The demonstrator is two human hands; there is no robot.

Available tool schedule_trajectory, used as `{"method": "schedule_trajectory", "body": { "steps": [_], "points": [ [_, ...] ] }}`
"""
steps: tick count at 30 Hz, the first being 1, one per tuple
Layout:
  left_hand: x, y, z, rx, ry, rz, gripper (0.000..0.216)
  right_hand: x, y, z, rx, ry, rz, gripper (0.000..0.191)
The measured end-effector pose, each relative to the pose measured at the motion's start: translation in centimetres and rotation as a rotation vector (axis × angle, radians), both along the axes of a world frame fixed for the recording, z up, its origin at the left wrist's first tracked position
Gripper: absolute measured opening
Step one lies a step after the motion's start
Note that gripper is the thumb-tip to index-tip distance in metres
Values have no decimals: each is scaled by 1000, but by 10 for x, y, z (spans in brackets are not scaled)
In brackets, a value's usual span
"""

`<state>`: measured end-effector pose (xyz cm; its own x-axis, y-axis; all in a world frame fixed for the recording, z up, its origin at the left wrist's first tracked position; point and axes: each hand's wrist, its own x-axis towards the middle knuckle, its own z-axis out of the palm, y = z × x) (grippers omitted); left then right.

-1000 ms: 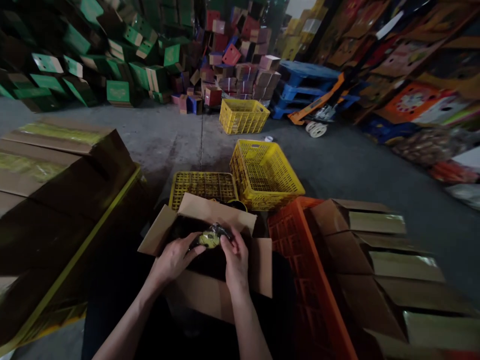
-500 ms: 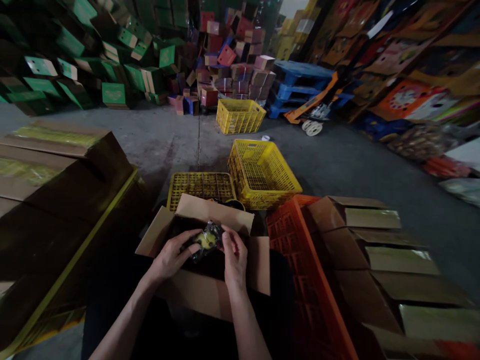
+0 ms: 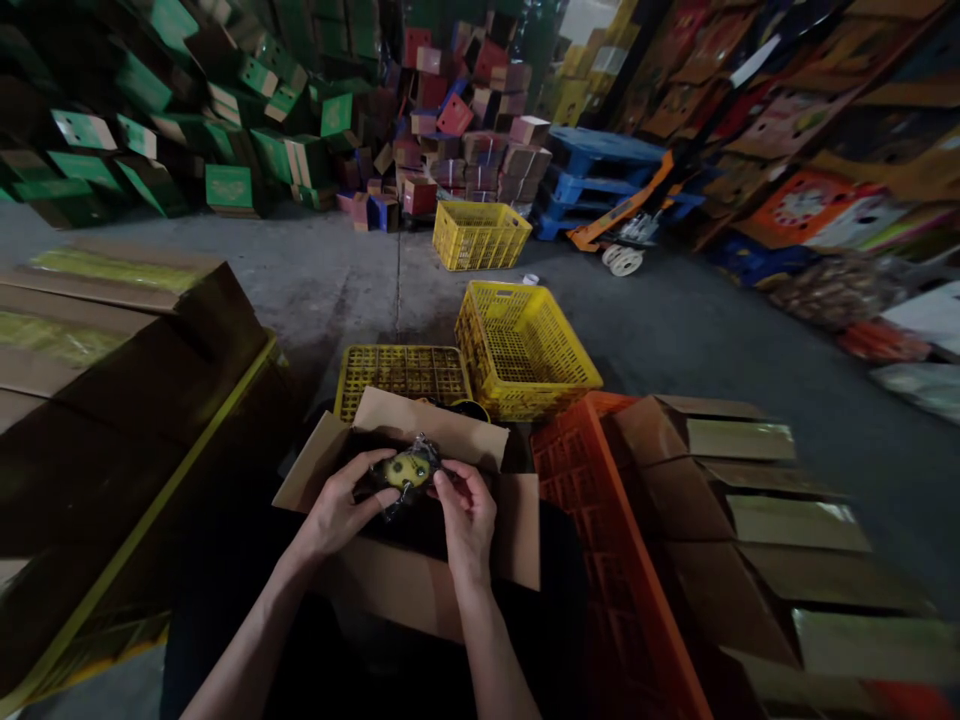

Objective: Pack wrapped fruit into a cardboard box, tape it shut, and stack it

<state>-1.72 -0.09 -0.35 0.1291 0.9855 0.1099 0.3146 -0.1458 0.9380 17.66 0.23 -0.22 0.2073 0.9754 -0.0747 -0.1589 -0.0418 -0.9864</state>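
Both my hands hold a small yellow-and-black item (image 3: 409, 469) wrapped in clear, crinkled plastic; its exact kind I cannot make out. My left hand (image 3: 339, 505) pinches its left side between thumb and fingers. On its right edge, the thumb and fingers of my right hand (image 3: 466, 510) grip the wrapping. Below the hands, an open cardboard box (image 3: 431, 430) sits on my lap with its flaps spread outward. Its inside is dark, and what lies in it cannot be seen clearly.
Beyond the box stand an upturned yellow crate (image 3: 405, 370) and an upright yellow crate (image 3: 536, 345). At right, an orange crate (image 3: 600, 520) carries taped cartons (image 3: 712, 490); more cartons (image 3: 97, 340) stand at left. Farther back are a pallet jack (image 3: 626, 225) and blue pallets (image 3: 600, 160).
The wrapped item has been turned between my hands, so more of its yellow face with dark spots shows now. My right fingers have shifted slightly along its edge.
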Motion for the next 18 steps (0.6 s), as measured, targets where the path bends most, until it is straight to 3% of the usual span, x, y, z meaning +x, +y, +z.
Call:
{"method": "schedule_trajectory", "body": {
  "steps": [11,18],
  "points": [
    [-3,-1,-1,49,43,48,43,-4,3,2,38,62,126,49],
    [-3,-3,-6,39,-38,56,52,-2,3,-7,-55,157,127,23]
  ]
}}
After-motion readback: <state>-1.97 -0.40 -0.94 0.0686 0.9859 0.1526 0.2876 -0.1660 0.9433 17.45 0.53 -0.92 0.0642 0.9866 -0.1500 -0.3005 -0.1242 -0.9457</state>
